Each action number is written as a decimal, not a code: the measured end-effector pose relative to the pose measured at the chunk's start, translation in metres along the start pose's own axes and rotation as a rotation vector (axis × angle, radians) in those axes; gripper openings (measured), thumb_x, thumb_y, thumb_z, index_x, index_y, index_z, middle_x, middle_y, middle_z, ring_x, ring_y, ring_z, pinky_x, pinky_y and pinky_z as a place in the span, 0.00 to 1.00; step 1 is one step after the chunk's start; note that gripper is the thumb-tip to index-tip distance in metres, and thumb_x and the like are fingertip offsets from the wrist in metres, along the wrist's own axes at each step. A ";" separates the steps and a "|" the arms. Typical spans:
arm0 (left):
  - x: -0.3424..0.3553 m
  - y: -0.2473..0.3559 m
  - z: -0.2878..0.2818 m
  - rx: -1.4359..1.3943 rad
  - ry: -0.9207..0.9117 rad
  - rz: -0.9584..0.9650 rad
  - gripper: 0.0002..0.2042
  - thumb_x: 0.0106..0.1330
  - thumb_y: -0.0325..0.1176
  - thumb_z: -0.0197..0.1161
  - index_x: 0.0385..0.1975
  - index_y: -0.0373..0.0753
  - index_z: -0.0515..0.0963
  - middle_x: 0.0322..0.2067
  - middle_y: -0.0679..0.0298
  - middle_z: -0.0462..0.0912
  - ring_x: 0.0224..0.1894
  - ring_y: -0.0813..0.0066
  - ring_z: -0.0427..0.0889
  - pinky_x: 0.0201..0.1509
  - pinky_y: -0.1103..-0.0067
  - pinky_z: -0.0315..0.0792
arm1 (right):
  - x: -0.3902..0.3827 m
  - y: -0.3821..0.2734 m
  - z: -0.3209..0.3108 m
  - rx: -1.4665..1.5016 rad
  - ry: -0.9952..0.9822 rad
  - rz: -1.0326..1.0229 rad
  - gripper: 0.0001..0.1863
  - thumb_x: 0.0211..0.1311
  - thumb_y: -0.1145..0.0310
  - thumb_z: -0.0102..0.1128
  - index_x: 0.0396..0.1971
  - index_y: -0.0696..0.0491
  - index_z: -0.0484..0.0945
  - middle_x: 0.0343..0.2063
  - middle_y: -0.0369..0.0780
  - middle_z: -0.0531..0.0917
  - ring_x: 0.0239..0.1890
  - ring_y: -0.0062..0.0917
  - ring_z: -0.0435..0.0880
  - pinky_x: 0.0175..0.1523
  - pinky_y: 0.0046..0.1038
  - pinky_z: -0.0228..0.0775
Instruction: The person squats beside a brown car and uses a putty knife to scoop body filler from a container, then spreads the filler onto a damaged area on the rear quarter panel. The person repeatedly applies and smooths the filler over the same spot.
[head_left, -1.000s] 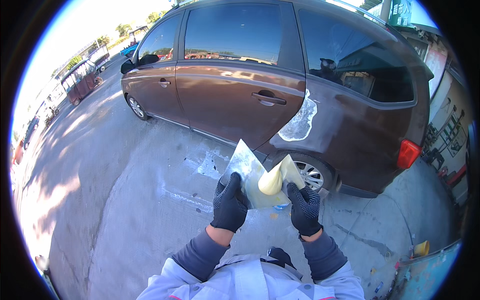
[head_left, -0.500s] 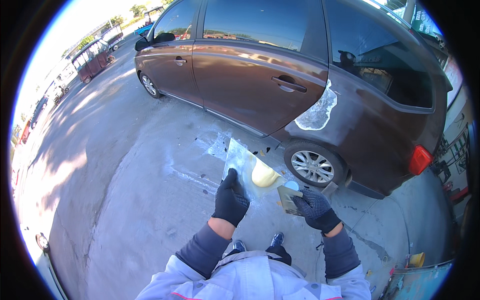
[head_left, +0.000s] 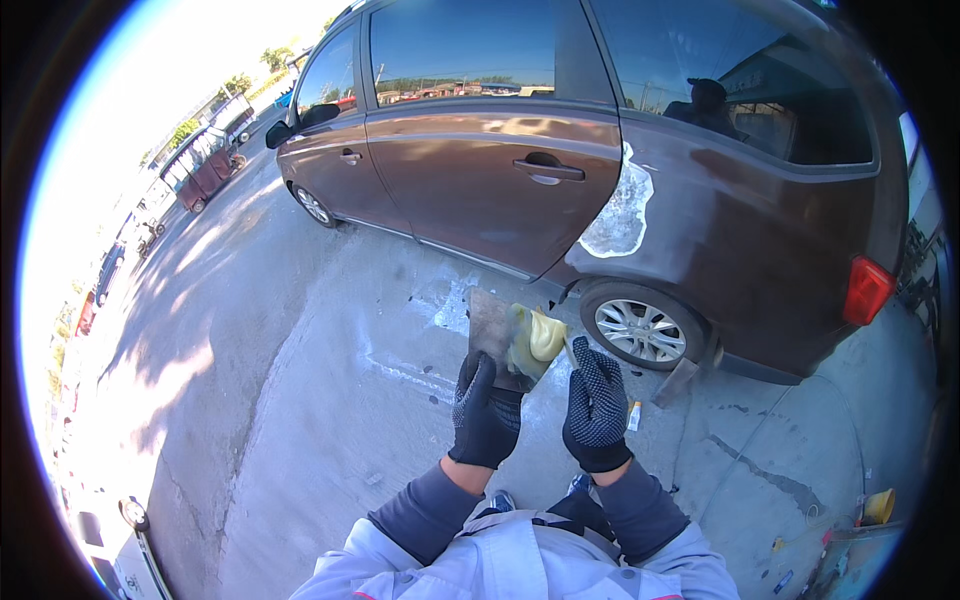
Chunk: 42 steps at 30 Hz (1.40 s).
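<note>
My left hand (head_left: pixel 484 418), in a dark dotted glove, is closed on the near edge of a flat mixing board (head_left: pixel 487 325). A mound of pale yellow putty (head_left: pixel 547 336) lies toward the board's right side, with a thinner smear beside it. My right hand (head_left: pixel 597 408), gloved alike, grips a putty spreader (head_left: pixel 572 352) now turned nearly edge-on. The spreader's tip is at the right edge of the putty; I cannot tell whether it touches. Beyond both hands stands a brown car, whose rear panel bears a bare whitish-grey sanded patch (head_left: pixel 622 215).
The car's rear wheel (head_left: pixel 642 328) is just beyond my right hand, with a flat block (head_left: pixel 676 383) leaning near it. A small tube (head_left: pixel 634 416) lies on the concrete. Lower right are a yellow container (head_left: pixel 878 507) and a worn surface. Parked vehicles stand far left.
My right hand has come left and up to the board, turning the spreader edge-on. The putty mound looks smaller and folded, and the board is tilted differently. The view has shifted.
</note>
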<state>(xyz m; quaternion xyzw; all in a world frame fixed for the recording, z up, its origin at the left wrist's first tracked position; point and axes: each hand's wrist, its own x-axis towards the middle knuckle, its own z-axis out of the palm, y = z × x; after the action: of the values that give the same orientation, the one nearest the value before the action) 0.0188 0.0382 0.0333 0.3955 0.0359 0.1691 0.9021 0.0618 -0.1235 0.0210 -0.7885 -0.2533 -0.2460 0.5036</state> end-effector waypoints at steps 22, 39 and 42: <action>0.064 -0.061 0.120 -0.304 -0.073 -0.416 0.21 0.79 0.41 0.55 0.65 0.36 0.68 0.61 0.56 0.76 0.63 0.61 0.77 0.71 0.61 0.68 | 0.063 0.144 -0.153 0.606 0.428 0.339 0.19 0.73 0.76 0.57 0.61 0.63 0.74 0.54 0.49 0.78 0.52 0.36 0.84 0.54 0.33 0.82; 0.082 -0.134 0.095 -0.250 -0.196 -0.320 0.21 0.75 0.36 0.59 0.64 0.37 0.69 0.59 0.56 0.77 0.63 0.58 0.77 0.69 0.59 0.69 | 0.085 0.099 -0.203 0.556 0.181 0.542 0.14 0.70 0.77 0.61 0.53 0.60 0.81 0.43 0.50 0.84 0.46 0.37 0.87 0.49 0.36 0.82; 0.082 -0.151 0.094 0.435 -0.217 -0.009 0.21 0.64 0.28 0.64 0.56 0.31 0.72 0.48 0.50 0.79 0.54 0.51 0.79 0.60 0.64 0.74 | 0.082 0.095 -0.196 0.291 0.088 0.270 0.14 0.71 0.78 0.57 0.54 0.62 0.80 0.42 0.49 0.83 0.42 0.37 0.88 0.47 0.34 0.83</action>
<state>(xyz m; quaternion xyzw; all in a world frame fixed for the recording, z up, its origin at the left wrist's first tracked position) 0.1560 -0.0957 -0.0061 0.5961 -0.0239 0.1096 0.7951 0.1586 -0.3261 0.0832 -0.7226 -0.1561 -0.1715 0.6512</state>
